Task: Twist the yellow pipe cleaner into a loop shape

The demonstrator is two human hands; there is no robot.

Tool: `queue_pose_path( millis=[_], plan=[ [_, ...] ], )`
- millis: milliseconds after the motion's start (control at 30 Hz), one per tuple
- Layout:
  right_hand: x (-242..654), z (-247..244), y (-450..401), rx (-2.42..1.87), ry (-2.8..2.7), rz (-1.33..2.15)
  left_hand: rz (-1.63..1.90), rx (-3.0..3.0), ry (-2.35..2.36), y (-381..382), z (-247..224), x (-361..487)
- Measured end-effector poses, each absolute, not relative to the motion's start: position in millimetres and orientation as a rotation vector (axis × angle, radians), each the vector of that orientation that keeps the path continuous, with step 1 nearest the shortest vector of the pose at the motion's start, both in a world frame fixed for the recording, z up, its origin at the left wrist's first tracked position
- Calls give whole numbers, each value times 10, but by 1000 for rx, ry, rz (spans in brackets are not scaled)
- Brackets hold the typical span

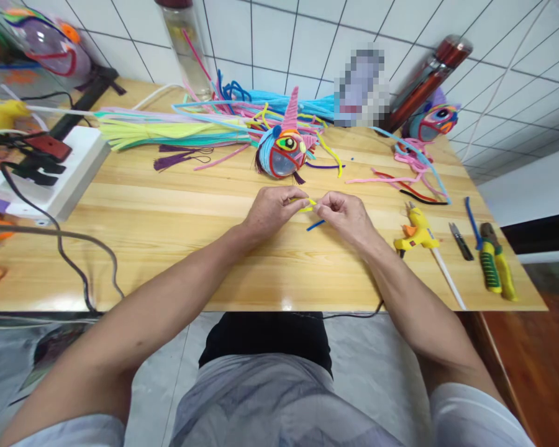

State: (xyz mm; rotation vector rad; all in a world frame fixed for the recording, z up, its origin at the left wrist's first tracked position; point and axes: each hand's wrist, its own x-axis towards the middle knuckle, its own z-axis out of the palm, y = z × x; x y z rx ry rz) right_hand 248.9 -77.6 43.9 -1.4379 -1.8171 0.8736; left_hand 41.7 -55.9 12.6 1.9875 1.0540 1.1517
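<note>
Between my two hands is a short bent yellow pipe cleaner (306, 209), close above the wooden table. My left hand (274, 210) pinches one side of it with thumb and forefinger. From the other side, the fingertips of my right hand (342, 214) are closed on it. A short blue pipe cleaner (315, 225) lies under the right fingers. Just beyond my hands stands a clear ball ornament (283, 160) wrapped in colored pipe cleaners, with a pink horn and a green-and-yellow eye.
Bundled pipe cleaners (177, 132) lie behind, beside a purple tassel (179, 157). To the right are a yellow glue gun (417, 231), a small cutter (461, 241) and green-handled pliers (490, 267). A white power strip (81, 167) with cables sits left; a second ornament (431, 122) stands back right.
</note>
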Motion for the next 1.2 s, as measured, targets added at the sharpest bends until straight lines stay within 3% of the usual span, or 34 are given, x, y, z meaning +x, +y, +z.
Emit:
queue_pose_path(
  millis=[333,567,700,1033,1200],
  plan=[
    [2487,425,-780,-1418,-1863,831,1073,1939,1110,-603,191,421],
    [2543,437,-765,-1279,-1952,257,928,1263,1022,-605,299,404],
    [2538,402,-772,-1225,-2051,110,907,1039,868,-557,280,416],
    [2583,339,-710,-1227,-1945,527,1039,1211,825,-549,280,414],
    [2599,313,-686,-1224,-1961,529,1062,1284,826,-560,254,429]
  ],
)
